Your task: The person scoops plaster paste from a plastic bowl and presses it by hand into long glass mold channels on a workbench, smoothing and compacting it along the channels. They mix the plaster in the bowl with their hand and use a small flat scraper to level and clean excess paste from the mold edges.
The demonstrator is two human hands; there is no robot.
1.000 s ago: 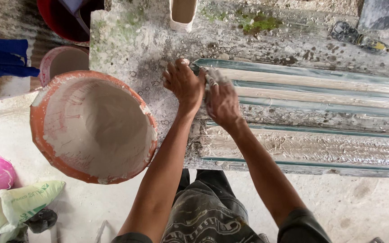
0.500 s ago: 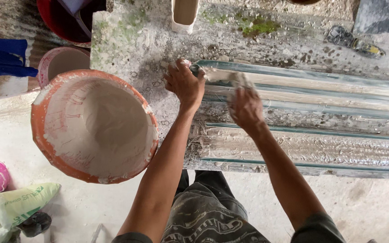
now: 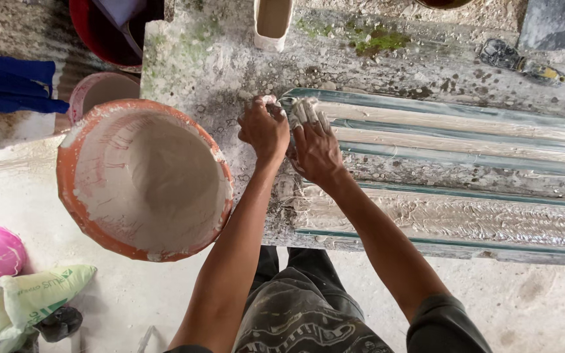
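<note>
Rough plaster-spattered slab [image 3: 217, 59] carries a long ribbed mould [image 3: 465, 170]. Orange basin [image 3: 144, 178], coated white, stands beside its left end. At that end, right hand [image 3: 315, 147] presses flat, fingers extended; left hand [image 3: 265, 127] is curled closed, contents indiscernible.

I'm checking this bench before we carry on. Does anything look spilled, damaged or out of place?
White plaster is smeared over the bench top around the long ridged mould and crusts the rim of the orange basin. Both the left hand and the right hand are coated. Green moss-like patches mark the far edge. Nothing looks broken or tipped.
</note>
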